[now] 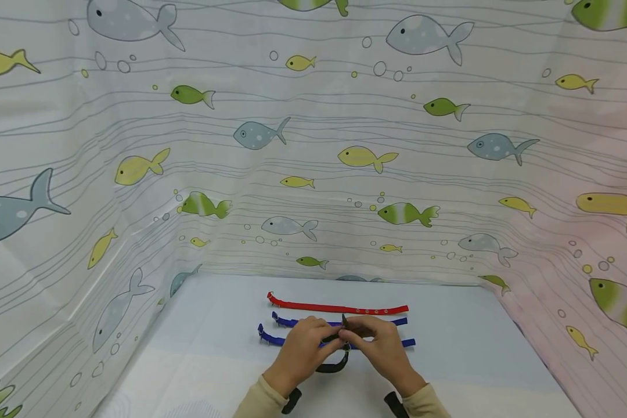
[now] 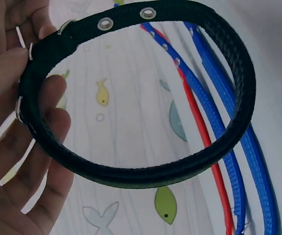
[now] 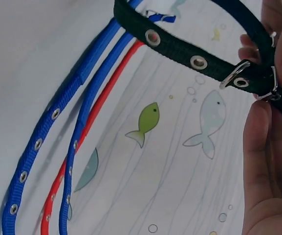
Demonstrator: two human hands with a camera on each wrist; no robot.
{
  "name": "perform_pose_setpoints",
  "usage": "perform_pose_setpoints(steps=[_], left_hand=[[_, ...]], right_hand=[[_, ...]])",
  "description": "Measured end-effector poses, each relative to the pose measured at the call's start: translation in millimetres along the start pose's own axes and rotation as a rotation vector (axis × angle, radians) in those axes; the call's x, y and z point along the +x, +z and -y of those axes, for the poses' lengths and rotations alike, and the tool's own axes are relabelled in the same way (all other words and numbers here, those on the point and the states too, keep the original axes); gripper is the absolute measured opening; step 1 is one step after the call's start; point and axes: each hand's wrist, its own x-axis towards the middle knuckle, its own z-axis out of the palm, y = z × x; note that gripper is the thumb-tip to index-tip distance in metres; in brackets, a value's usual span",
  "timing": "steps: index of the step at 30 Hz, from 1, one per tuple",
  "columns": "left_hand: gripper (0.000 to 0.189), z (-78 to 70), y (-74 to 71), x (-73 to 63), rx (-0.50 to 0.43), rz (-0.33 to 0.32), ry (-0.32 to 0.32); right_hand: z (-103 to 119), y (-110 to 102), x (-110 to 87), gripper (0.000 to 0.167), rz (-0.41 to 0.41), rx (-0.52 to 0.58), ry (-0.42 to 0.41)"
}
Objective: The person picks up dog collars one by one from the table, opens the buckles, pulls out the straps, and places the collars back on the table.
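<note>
A dark green pet collar (image 2: 145,176) is formed into a loop, with metal-ringed holes along its strap and a metal buckle (image 3: 270,90) where the ends overlap. In the head view, my left hand (image 1: 302,348) pinches this collar from the left. From the other side my right hand (image 1: 385,345) grips it, fingertips meeting the left ones near the buckle. The collar's lower curve (image 1: 334,367) hangs below the hands, and a short dark piece sticks up between them. Behind the hands lie two blue collars (image 1: 271,339) (image 1: 284,321), their middles partly hidden.
Farthest back on the white table (image 1: 198,348) a red collar (image 1: 313,306) lies stretched out, parallel to the blue ones. Fish-patterned sheeting (image 1: 292,197) walls the table at the back and both sides. Dark bands (image 1: 395,403) show at my wrists.
</note>
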Motion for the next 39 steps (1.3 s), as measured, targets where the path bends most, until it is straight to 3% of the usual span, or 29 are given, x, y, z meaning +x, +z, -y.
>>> perform_pose_setpoints(steps=[5,12,17,21,29,36,39], left_hand=[[0.02,4.5,1.2,-1.0,-0.129,-0.009,-0.023],[0.02,7.4,-1.0,1.7,-0.275,-0.06,-0.069],[0.018,8.4,-1.7,1.7,-0.338,-0.083,-0.059],[0.019,9.9,-0.8,-0.5,-0.331,-0.097,-0.043],[0.017,11.2,2.1,-2.7,-0.186,-0.171,0.058],[0.014,8.8,1.7,-3.8,-0.131,-0.13,0.039],[0.012,9.2,0.5,-2.6,-0.113,-0.103,0.06]], right_hand=[[-1.1,-1.6,-0.6,0.021,0.015,0.069,0.042],[0.0,-5.3,2.7,0.019,-0.007,0.274,0.179],[0.2,-7.3,3.3,0.017,-0.006,0.418,0.228],[2.8,-7.8,3.4,0.016,-0.001,0.435,0.22],[4.1,-4.1,2.4,0.018,-0.023,0.408,0.214],[-0.3,-0.2,-0.6,0.021,-0.043,0.404,0.23],[-1.6,1.1,-1.2,0.021,-0.044,0.378,0.218]])
